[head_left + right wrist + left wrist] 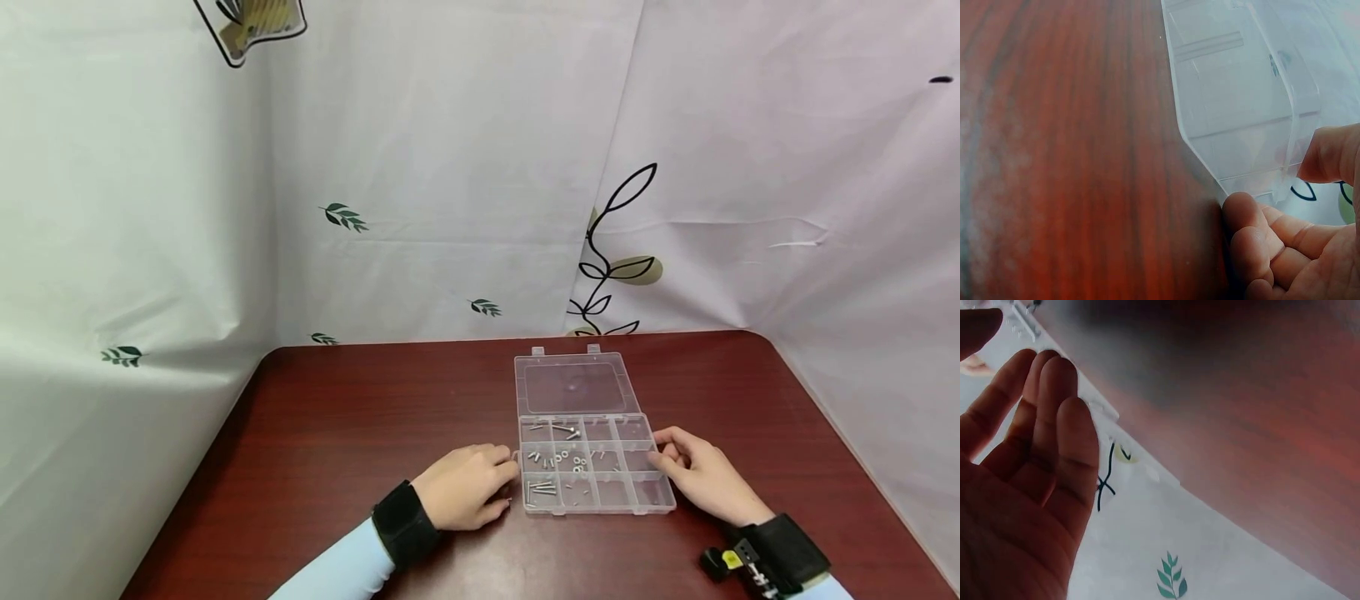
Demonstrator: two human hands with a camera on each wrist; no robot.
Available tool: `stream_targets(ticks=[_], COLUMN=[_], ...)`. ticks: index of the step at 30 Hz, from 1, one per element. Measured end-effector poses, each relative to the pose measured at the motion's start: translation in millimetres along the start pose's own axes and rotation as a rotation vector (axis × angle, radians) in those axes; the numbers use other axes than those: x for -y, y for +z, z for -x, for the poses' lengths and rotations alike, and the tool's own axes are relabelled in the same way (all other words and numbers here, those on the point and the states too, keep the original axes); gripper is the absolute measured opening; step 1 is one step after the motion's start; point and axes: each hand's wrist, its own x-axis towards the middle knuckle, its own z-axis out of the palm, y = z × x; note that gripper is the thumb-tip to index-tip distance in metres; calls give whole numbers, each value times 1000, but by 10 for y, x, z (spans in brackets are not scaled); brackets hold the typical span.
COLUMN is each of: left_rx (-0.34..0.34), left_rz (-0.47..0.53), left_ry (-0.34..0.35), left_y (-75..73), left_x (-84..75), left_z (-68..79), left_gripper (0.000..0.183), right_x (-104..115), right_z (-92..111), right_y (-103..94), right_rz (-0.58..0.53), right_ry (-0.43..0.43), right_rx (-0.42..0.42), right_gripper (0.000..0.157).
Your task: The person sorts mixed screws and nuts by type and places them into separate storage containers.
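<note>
A clear plastic compartment box point(626, 493) lies on the table with its lid point(573, 387) folded back, away from the person. Long screws point(542, 487) fill a near-left compartment, and more screws point(566, 428) lie in the far row. Small nuts point(578, 463) and short screws sit in the middle row. At the box's left side rests the left hand point(467, 487), its fingers point(1075, 434) loosely extended and thumb apart. The right hand point(708, 477) holds the box's right edge between thumb point(1332, 156) and bent fingers point(1250, 231); the exact contact underneath is hidden.
The dark red wooden table point(360, 408) has rounded far corners. Behind and beside it hangs a white cloth point(435, 167) printed with leaves. Both wrists wear black straps; a small device point(742, 562) is fixed to the right one.
</note>
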Motion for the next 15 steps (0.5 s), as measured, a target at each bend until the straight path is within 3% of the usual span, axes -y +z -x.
stream_targets(ticks=[7, 15], left_rx=[62, 6], left_rz=[-5, -50], left_ry=[12, 47], left_y=[27, 82], left_x=[-78, -134], left_z=[-4, -21], left_gripper=[16, 10], right_x=[8, -15], right_z=[-8, 0], right_y=[3, 2], right_rz=[1, 11], right_ry=[-5, 5], right_rx=[-4, 5], right_gripper=[27, 29])
